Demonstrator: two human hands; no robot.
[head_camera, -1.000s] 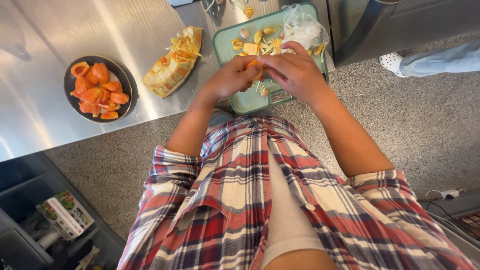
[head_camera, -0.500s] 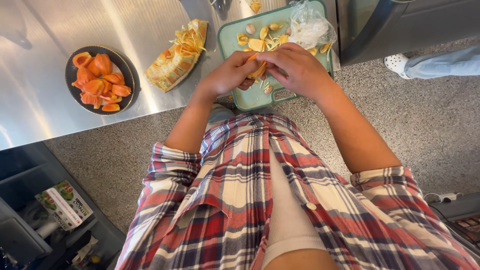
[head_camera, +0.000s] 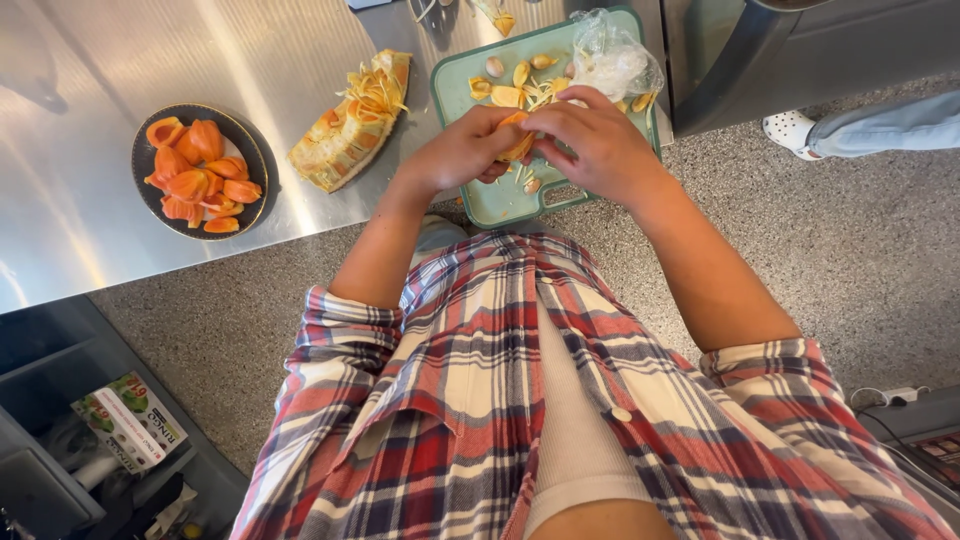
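Item: orange fruit pod (head_camera: 517, 140), pinched between left hand (head_camera: 465, 150) and right hand (head_camera: 598, 140), both closed on it, above green cutting board (head_camera: 455, 95). Handling: pry gently, letting scraps fall onto board.

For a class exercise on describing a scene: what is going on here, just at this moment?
A person in a plaid shirt stands at a steel counter. The left hand and right hand together hold an orange piece of fruit over a green cutting board scattered with seeds and scraps. A clear plastic bag lies at the board's far corner. Beside the board lies a fruit wedge, and further left a dark plate holds orange fruit pods.
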